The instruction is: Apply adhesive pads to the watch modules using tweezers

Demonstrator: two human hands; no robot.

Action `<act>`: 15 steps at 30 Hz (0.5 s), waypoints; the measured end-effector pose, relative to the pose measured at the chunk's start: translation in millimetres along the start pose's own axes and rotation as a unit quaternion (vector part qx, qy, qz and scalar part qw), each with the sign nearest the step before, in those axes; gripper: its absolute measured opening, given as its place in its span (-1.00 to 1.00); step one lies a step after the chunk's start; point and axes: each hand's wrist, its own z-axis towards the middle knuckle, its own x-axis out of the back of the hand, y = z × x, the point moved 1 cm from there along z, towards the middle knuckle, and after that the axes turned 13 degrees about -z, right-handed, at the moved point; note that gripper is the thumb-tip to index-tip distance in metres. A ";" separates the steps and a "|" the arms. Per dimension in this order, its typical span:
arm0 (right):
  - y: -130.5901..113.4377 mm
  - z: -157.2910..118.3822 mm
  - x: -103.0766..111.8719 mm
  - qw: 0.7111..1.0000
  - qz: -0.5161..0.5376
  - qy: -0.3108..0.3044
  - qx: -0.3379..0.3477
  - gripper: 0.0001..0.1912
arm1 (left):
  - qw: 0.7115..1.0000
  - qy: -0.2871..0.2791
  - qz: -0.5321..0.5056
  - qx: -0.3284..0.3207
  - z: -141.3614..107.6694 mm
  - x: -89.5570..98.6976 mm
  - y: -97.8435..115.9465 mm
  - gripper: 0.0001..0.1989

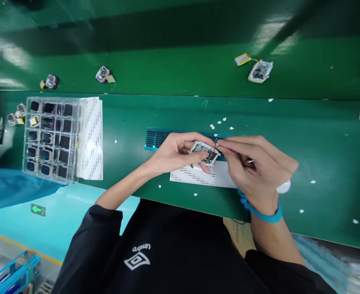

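My left hand (170, 154) is closed around an opened white watch case (214, 158) whose circuit board faces up, the thumb lying across the board. At the case's right edge, my right hand (258, 165) pinches thumb and forefinger together. A tiny whitish bit shows at those fingertips, too small to name. A shiny metallic spot shows among the curled fingers of this hand. Beneath both hands lie a printed white paper strip (186, 175) and a blue sheet with dark strips (155, 139). A blue wrist band (270, 215) circles my right wrist.
On the left stands a clear compartment tray (78, 139) of watch cases, beside white printed sheets (94, 139). Opened cases with batteries, such as a white one (260, 71) and a purple one (102, 74), lie along the back. Small white bits (219, 122) dot the table.
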 end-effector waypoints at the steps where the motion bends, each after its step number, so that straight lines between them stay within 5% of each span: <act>1: 1.1 -0.7 0.0 1.000 -0.016 -0.001 0.017 -0.63 | 1.000 0.003 -0.001 -0.001 0.0 -0.1 0.4 -0.83; 8: 7.5 -1.4 1.7 0.991 -0.115 -0.040 0.062 -0.68 | 1.000 0.004 -0.007 0.004 0.3 -1.1 1.4 -0.89; 15: 6.3 0.5 5.9 0.994 -0.080 -0.042 0.055 -0.67 | 1.000 0.028 0.006 -0.002 0.3 -2.1 2.6 -0.89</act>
